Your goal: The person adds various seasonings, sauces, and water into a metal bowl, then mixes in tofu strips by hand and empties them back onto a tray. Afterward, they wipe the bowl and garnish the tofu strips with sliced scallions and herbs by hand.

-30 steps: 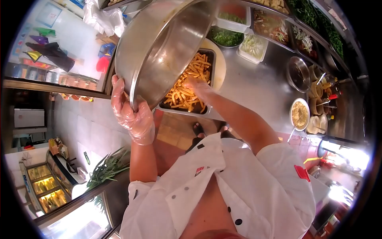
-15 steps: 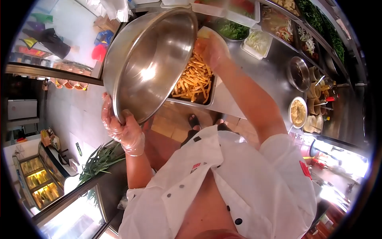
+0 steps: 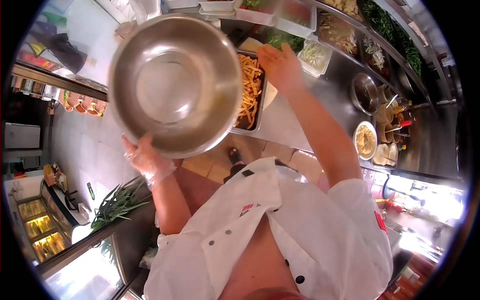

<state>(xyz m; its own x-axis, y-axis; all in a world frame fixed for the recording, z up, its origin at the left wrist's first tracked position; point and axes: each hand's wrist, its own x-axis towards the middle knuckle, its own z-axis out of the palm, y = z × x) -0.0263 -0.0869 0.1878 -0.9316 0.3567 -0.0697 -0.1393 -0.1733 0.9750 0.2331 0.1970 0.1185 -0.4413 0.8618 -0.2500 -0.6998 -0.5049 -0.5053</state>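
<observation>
A large stainless-steel mixing bowl [image 3: 170, 87] is lifted over the counter's left end, its inside turned up toward me and looking bare. My left hand [image 3: 148, 159], in a clear plastic glove, grips the bowl's lower-left rim with the thumb over the edge. Beyond the bowl, a metal tray [image 3: 258, 112] holds golden-brown fried strips [image 3: 250, 82]; the bowl hides its left part. My right hand [image 3: 281, 67] hovers beside the tray's upper right, fingers stretched out and a little blurred, holding nothing. Part of a pale board or sheet [image 3: 270, 95] shows beside the tray.
Shredded white vegetables [image 3: 315, 56] and chopped greens [image 3: 285, 41] sit in containers behind my right hand. Further right are a metal bowl [image 3: 365, 94] and a white bowl of pale crumbly food [image 3: 365, 140]. Green leaves [image 3: 117, 205] lie at lower left.
The bowl has swung left and tipped back from its steep tilt over the tray, so its inside faces me. My right hand has moved right, away from the tray, and its fingers have straightened.
</observation>
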